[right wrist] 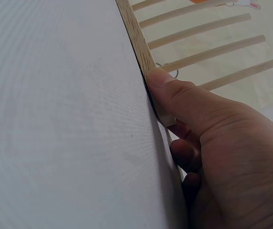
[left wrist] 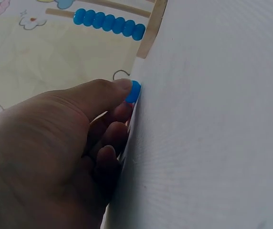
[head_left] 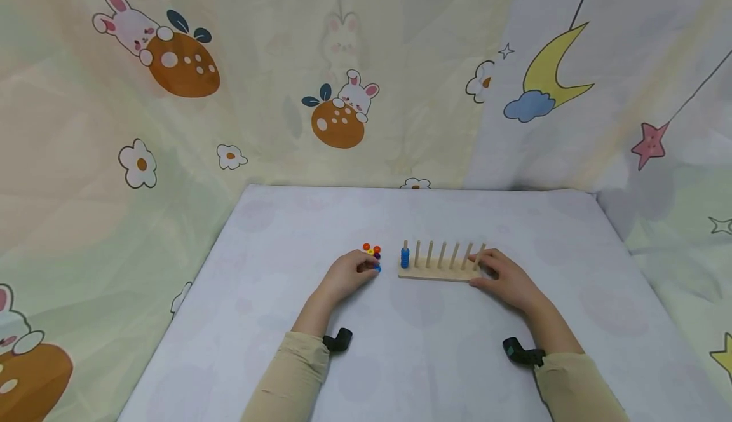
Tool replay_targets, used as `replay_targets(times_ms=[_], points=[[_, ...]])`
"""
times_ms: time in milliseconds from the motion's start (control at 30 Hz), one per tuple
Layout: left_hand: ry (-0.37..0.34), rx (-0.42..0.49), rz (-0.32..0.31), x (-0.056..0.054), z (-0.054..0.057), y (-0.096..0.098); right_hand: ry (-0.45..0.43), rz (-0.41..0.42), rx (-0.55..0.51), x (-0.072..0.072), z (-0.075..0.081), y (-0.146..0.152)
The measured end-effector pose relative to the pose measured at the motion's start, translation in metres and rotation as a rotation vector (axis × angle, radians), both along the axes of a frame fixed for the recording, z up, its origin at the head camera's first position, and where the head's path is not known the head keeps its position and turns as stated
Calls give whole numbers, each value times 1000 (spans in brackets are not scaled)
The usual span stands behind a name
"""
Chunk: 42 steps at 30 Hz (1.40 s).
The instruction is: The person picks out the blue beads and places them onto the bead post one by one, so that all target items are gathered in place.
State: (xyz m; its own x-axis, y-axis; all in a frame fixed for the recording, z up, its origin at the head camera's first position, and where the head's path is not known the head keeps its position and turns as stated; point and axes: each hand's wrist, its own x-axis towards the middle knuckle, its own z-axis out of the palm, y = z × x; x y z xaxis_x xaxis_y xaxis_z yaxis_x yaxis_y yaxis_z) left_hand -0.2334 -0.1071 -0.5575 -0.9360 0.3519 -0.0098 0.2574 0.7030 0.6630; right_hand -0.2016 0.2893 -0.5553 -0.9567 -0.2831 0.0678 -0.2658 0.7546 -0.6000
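Observation:
My left hand (head_left: 347,276) pinches a blue bead (left wrist: 135,91) at the table surface, thumb on its near side; the index fingertip is partly hidden in the left wrist view. Just beyond this hand lie loose beads: orange (head_left: 366,246), yellow (head_left: 370,252) and dark purple (head_left: 377,256). A wooden peg board (head_left: 434,273) stands to the right, with a row of upright pegs. On its leftmost peg sits a stack of blue beads (head_left: 405,258); the other pegs are bare. My right hand (head_left: 509,281) grips the board's right end, thumb (right wrist: 167,88) along its front edge.
A white cloth with faint spots covers the table (head_left: 423,346). Behind it hangs a printed fabric backdrop (head_left: 274,91) with rabbits, flowers and a moon. Black wrist cameras (head_left: 338,340) are strapped at both sleeves.

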Motion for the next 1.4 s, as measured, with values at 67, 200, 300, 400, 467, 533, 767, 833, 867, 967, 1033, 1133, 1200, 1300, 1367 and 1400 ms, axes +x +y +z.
replay_targets(times_ms=[67,200,300,400,467,533,767,833,867,967,1033,1133,1200,1300,1367,1400], points=[[3,-5,0,0,1,0,3,-1,6,0,0,0],[26,-27,-9,1,2,2,9,-2,9,0,0,0],[46,-53,-12,1,2,4,10,-3,7,0,0,0],[57,-68,-9,1,2,5,11,-4,10,-1,0,0],[59,-74,-4,2,1,6,9,-4,11,0,-1,0],[53,-69,-1,2,2,5,4,-5,7,0,-1,0],[22,-33,0,1,2,3,-8,-3,-4,0,-1,-1],[16,-19,4,0,2,2,-6,-3,-5,0,-1,-1],[13,-8,4,0,3,2,-6,-4,-5,-1,-1,-1],[6,30,2,1,9,2,-7,-6,-3,-1,-2,-1],[-6,53,2,2,13,3,-10,-8,0,-1,-2,-1],[-20,78,-1,2,21,5,-13,-12,1,0,-2,-1],[-32,92,-2,2,27,8,-15,-13,-2,0,-1,-1],[-39,96,-10,-1,34,11,-11,-12,-4,0,-1,-1],[-32,90,-20,-4,40,14,-8,-10,1,0,-1,-1],[-26,87,-26,-5,43,15,-8,-11,3,-1,-1,-1]])
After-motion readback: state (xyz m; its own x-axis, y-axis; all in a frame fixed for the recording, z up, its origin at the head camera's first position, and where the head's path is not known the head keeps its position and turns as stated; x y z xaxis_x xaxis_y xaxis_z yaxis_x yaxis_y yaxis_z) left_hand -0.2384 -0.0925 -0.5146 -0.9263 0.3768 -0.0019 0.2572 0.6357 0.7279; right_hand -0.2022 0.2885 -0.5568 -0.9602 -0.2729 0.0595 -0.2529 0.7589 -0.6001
